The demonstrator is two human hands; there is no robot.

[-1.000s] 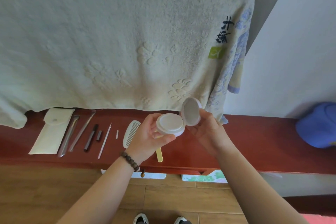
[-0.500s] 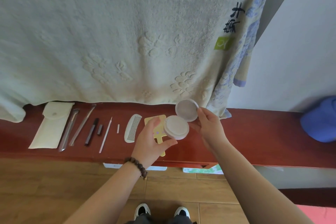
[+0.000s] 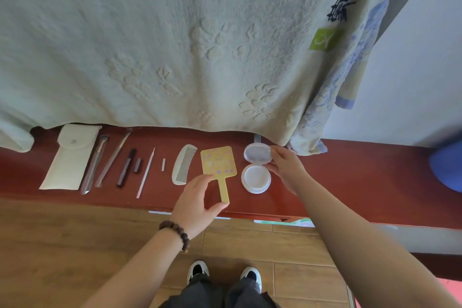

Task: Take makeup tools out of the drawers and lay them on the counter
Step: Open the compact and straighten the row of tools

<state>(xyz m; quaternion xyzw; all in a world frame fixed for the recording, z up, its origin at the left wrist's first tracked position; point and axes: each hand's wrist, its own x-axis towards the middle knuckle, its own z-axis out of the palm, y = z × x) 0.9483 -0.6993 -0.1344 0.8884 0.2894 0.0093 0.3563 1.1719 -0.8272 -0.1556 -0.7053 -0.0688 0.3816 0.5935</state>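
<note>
Head view: you stand at the red surface [image 3: 350, 177], with a row of makeup tools laid out along it. From your left the row runs: a white pouch [image 3: 68, 157], two brushes [image 3: 105, 160], a dark tube [image 3: 126, 167], a thin stick [image 3: 146, 172], a white comb [image 3: 182, 165], a yellow hand mirror [image 3: 218, 166] and an opened round compact [image 3: 257, 170]. A pale towel [image 3: 175, 40] hangs above the row.

The compact sits flat on the surface just right of the mirror, its base nearest you and its lid folded back toward the wall. Your right hand [image 3: 287, 170] touches the lid rim, its fingers [image 3: 276, 151] lightly curled at the edge; whether they pinch the rim or only rest against it cannot be told. Your left hand [image 3: 197, 202] hovers over the mirror handle with fingers spread and relaxed, holding nothing.

Step in hand, as judged: placement of the compact, the latest item in the row. The drawers are not visible in this view.

Next move, as judged: release the lid without dragging the compact sideways into the mirror, then withdraw both hands and return to the drawers for any remaining tools. Keep free surface to the right for further items.
</note>
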